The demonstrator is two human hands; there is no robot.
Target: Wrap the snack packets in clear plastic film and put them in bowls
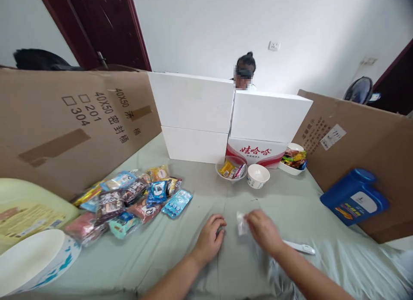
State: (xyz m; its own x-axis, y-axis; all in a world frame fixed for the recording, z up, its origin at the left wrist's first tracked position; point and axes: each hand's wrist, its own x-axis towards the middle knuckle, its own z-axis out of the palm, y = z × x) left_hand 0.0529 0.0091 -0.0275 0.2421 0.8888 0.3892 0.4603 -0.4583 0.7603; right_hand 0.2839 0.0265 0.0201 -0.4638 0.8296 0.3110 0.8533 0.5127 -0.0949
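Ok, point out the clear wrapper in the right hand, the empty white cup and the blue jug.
clear wrapper (241, 224), head view, middle of the crinkled plastic.
right hand (265, 229), head view, back of the hand.
empty white cup (258, 176), head view, front wall.
blue jug (353, 197), head view, its blue side.

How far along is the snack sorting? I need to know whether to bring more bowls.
Done so far: one bowl near the white boxes holds a few packets, and another is heaped with snacks. In hand: the right hand pinches a small clear wrapper, blurred; the left hand rests closed on the cloth. Left: the white cup looks empty, and a large snack pile lies unsorted.
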